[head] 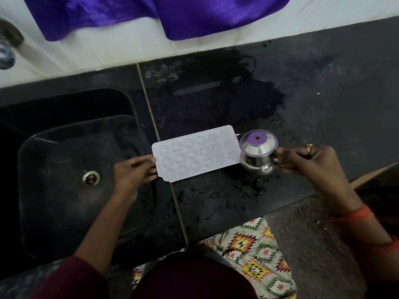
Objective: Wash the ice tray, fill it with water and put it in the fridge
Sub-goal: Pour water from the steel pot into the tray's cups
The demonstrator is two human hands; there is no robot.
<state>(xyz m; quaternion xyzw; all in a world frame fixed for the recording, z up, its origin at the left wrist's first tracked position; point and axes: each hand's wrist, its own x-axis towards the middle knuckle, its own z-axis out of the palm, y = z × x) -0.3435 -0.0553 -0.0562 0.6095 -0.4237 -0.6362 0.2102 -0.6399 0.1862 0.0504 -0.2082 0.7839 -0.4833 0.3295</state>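
The white ice tray (194, 153) lies flat on the wet black tabletop (216, 100), between the two hands; the left hand (131, 172) has its fingers clamped on the tray's end; the right hand (313, 160), fingers curled tight around a steel pot (257, 156), holds it tilted at the opposite end; the sink (64, 169) lies just left of the left fingers.

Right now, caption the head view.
Left hand holds the tray on the wet counter; right hand holds a steel pot beside it.

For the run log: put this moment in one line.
left hand holds ice tray | right hand holds pot by tray's end | tray on wet counter
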